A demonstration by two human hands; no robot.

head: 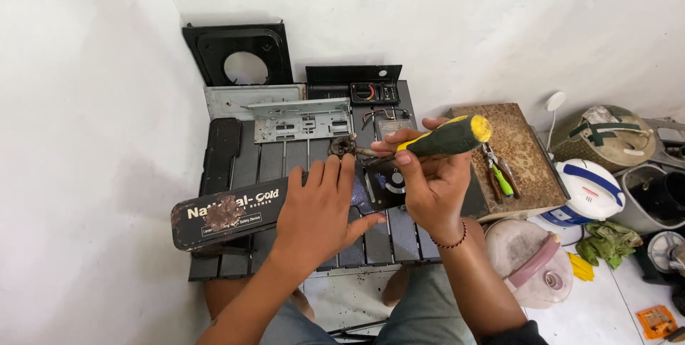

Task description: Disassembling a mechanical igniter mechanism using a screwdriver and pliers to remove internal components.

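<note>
I see the long black front panel with a rusty patch [228, 216] lying across the near part of the dark slatted surface [385, 241], its left end hanging past the surface edge. My left hand [317, 213] lies flat on the panel's right part, fingers [334, 174] spread apart and pressing down, not gripping anything. My right hand [432, 181] is closed around the screwdriver with a dark green and yellow handle [449, 138], which is tilted low, its tip toward the small rusty round part [342, 146] just beyond my left fingertips. I cannot see the tip itself.

To do this step well, I judge the left hand must keep the panel from sliding, and the driver should sit straight in the screw before I turn, because rust makes slipping likely.

Farther away lie a grey metal bracket [300, 120], a black frame with a round hole [242, 52] against the wall, and a multimeter [373, 92]. To the right, green-handled pliers [499, 174] rest on a rusty brown board [524, 149].
</note>
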